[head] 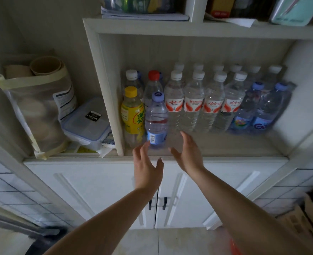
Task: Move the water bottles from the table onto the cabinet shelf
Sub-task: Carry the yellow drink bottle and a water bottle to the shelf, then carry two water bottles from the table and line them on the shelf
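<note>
Left hand (146, 169) empty, fingers (146, 145) spread, tips just below clear plastic bottle with pale blue cap and blue label (156, 119); contact uncertain. Right hand (188, 153) empty, palm facing left, fingers (186, 136) splayed just right of same bottle, not touching. Bottle upright on white cabinet shelf (225, 146), beyond fingertips, beside yellow-capped yellow-label bottle (132, 112). Row of white-capped red-label water bottles (203, 102) stands further back, up-right of right fingers.
</note>
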